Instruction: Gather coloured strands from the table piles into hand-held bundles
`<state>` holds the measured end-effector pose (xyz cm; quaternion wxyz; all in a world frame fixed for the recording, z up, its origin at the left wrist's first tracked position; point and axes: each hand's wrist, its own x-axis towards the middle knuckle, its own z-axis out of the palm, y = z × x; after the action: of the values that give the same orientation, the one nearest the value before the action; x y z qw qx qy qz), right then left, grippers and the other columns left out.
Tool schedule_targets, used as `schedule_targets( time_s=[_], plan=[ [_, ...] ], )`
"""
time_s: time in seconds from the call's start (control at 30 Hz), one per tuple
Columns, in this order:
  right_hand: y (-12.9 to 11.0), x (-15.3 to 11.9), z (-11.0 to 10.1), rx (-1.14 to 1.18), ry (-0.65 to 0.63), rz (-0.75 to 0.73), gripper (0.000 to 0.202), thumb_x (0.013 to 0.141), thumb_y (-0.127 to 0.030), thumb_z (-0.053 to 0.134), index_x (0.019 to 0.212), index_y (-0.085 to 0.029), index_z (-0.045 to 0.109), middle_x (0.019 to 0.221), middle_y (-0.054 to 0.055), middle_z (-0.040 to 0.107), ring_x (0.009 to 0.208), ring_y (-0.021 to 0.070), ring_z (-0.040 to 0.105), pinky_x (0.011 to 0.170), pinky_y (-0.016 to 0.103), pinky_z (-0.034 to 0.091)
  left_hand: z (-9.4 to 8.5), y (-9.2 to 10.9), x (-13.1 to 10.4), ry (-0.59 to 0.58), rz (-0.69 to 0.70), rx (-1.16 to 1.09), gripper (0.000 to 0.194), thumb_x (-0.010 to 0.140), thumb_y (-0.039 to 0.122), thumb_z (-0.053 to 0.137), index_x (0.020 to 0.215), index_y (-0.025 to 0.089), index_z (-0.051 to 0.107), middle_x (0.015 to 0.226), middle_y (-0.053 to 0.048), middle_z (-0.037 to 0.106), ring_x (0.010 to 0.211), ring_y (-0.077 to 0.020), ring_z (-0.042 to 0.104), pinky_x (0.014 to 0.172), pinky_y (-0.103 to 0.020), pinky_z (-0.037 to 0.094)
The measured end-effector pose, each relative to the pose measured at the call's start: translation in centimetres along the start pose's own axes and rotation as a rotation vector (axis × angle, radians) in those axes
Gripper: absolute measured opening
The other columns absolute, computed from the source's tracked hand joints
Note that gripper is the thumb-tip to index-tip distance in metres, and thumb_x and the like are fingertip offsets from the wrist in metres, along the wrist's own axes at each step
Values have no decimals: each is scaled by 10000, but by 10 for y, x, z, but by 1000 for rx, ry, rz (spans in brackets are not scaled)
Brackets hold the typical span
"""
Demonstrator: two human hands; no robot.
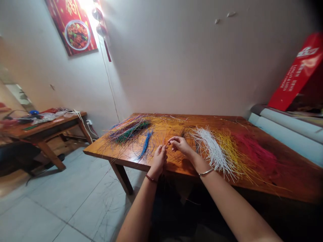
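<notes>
My left hand is closed, its thumb and fingers pressed around thin strands whose fine ends stick up above the fingertips. Close beside it, my right hand pinches at the same strands with thumb and forefinger; their colour is hard to make out. Both hands are above the front part of the wooden table. Left of them lies a small bundle of blue strands. To the right of my right hand spreads a bundle of white strands, with yellow strands alongside it.
Pink-red strands lie farther right. A mixed heap with green strands is at the table's left. Pale rolls and a red box flank the right edge. Another cluttered table stands at far left.
</notes>
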<state>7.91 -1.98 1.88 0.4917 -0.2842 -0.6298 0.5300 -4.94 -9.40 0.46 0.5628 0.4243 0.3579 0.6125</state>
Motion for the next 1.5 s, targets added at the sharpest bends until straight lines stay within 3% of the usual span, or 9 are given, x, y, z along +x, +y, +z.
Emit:
schedule_targets(
  time_s=[0.43, 0.8, 1.2, 1.5],
  plan=[
    [-1, -4, 1, 178, 84, 160, 255, 730, -371, 620, 877, -171, 674, 904, 71, 651, 496, 53, 524, 461, 170, 424, 0, -1, 1, 48, 3, -56, 346, 702, 466, 613, 794, 197, 417, 537, 98, 248, 363, -11, 187, 335, -125, 108],
    [3, 1, -1, 169, 129, 75, 302, 676, -433, 659, 827, -172, 643, 848, 41, 635, 515, 51, 501, 445, 149, 383, -1, 0, 1, 59, 18, -84, 356, 722, 498, 581, 775, 222, 363, 514, 102, 190, 341, -26, 150, 326, -139, 69],
    [-3, -2, -7, 404, 249, 107, 236, 671, -373, 664, 842, -211, 651, 883, 13, 641, 543, 46, 491, 492, 160, 397, 0, 2, 1, 92, 18, -114, 376, 721, 455, 602, 751, 223, 308, 524, 100, 186, 352, -22, 152, 337, -139, 61],
    [-7, -5, 4, 112, 48, 93, 278, 689, -406, 659, 845, -175, 653, 893, 41, 647, 526, 50, 512, 486, 165, 390, -1, 1, 0, 26, 4, -59, 339, 722, 443, 601, 767, 223, 347, 527, 99, 223, 350, -21, 188, 330, -131, 82]
  ],
)
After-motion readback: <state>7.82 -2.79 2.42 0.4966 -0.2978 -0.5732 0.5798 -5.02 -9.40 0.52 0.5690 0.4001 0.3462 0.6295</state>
